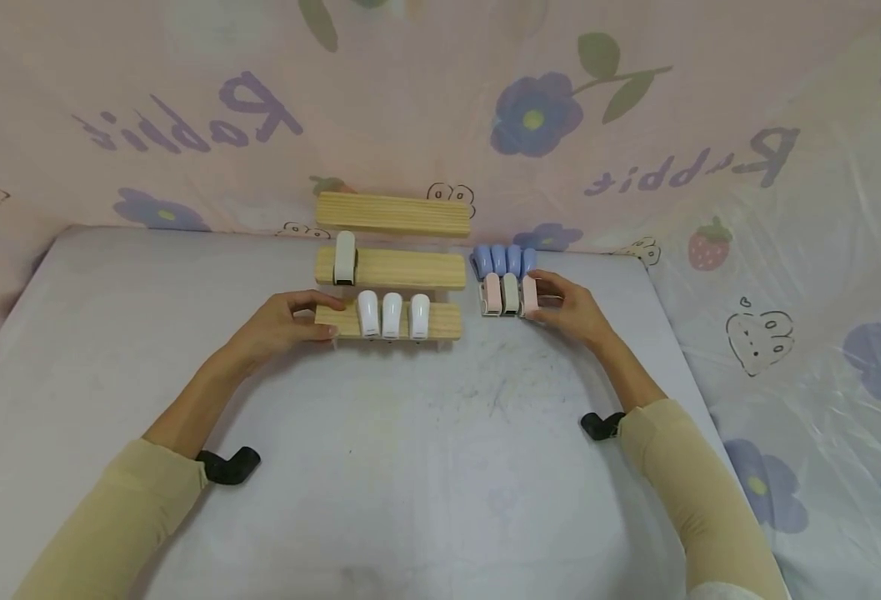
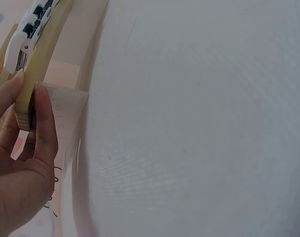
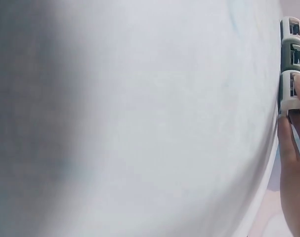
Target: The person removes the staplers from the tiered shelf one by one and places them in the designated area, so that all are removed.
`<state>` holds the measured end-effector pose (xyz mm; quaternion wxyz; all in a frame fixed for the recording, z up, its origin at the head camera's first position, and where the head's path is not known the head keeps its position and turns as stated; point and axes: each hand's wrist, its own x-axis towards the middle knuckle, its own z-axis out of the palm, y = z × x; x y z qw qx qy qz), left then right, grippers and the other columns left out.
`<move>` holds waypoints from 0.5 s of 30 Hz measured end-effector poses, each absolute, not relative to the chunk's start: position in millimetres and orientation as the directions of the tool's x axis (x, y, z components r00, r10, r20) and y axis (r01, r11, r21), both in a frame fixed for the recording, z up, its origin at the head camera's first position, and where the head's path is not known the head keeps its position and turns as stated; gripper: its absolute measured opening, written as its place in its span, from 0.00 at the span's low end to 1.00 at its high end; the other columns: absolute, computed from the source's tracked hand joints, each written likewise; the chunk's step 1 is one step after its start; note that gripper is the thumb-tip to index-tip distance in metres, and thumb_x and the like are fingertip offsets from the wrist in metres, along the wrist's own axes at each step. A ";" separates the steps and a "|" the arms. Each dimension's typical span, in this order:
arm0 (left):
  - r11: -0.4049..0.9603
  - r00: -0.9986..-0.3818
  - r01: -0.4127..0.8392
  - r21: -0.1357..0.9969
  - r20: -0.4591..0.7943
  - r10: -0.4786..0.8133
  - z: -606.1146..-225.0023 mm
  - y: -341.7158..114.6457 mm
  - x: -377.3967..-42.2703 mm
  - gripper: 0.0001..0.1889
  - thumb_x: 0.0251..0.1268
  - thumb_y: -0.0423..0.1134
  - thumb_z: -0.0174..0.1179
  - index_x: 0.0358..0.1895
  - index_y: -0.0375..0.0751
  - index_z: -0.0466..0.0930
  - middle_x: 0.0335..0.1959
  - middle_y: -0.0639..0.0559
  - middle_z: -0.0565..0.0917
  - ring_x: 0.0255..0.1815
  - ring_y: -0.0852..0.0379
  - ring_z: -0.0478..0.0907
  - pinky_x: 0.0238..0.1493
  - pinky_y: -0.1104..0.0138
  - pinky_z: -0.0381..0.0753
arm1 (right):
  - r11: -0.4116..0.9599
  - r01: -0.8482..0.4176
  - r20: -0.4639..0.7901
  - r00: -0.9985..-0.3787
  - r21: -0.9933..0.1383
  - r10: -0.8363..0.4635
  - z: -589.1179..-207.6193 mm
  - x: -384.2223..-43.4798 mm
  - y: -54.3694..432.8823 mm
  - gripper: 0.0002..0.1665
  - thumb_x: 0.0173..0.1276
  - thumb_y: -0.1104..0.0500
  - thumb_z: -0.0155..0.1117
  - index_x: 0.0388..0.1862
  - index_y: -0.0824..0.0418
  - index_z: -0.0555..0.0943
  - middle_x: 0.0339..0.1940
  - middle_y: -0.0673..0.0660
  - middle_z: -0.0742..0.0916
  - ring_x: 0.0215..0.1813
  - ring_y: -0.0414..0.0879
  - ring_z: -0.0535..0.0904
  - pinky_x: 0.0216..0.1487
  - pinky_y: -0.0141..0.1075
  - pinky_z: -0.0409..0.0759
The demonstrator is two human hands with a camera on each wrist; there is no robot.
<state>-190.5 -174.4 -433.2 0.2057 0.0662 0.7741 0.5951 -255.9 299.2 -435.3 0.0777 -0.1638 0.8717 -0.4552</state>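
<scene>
My left hand (image 1: 278, 325) pinches the left end of the front wooden plank (image 1: 440, 321), thumb on one face and fingers on the other. A translucent support (image 2: 65, 101) shows under that plank in the left wrist view. Three white mini staplers (image 1: 391, 315) stand in a row on the plank. At the right, my right hand (image 1: 569, 308) grips the rightmost pink mini stapler (image 1: 529, 297) between thumb and fingers. Beside it are a grey-green mini stapler (image 1: 510, 294) and another pink mini stapler (image 1: 492, 294). Several blue mini staplers (image 1: 498, 260) line up just behind them.
Behind the front plank rise a middle plank (image 1: 410, 270) bearing one pale grey-green stapler (image 1: 345, 257) at its left, and a bare back plank (image 1: 393, 214). Everything stands on a white table (image 1: 380, 467). A printed curtain (image 1: 410, 100) hangs along the table's back edge.
</scene>
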 end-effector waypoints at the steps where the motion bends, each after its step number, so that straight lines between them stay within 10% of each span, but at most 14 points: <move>1: 0.282 -0.906 -0.145 0.948 -0.242 0.347 -432.6 -174.3 -190.5 0.24 0.62 0.38 0.70 0.61 0.38 0.78 0.63 0.42 0.72 0.45 0.56 0.78 0.46 0.67 0.80 | 0.540 -0.214 0.010 -0.935 -0.814 -0.355 -438.6 -257.9 300.6 0.43 0.60 0.72 0.72 0.73 0.69 0.65 0.64 0.75 0.76 0.64 0.68 0.73 0.65 0.58 0.69; 15: 0.291 -0.908 -0.138 0.947 -0.238 0.344 -434.0 -175.0 -191.4 0.24 0.61 0.38 0.71 0.60 0.38 0.79 0.63 0.43 0.72 0.48 0.53 0.76 0.46 0.68 0.79 | 0.540 -0.220 0.018 -0.935 -0.812 -0.354 -425.5 -250.7 290.0 0.43 0.59 0.74 0.72 0.72 0.73 0.65 0.63 0.76 0.76 0.63 0.68 0.74 0.65 0.57 0.70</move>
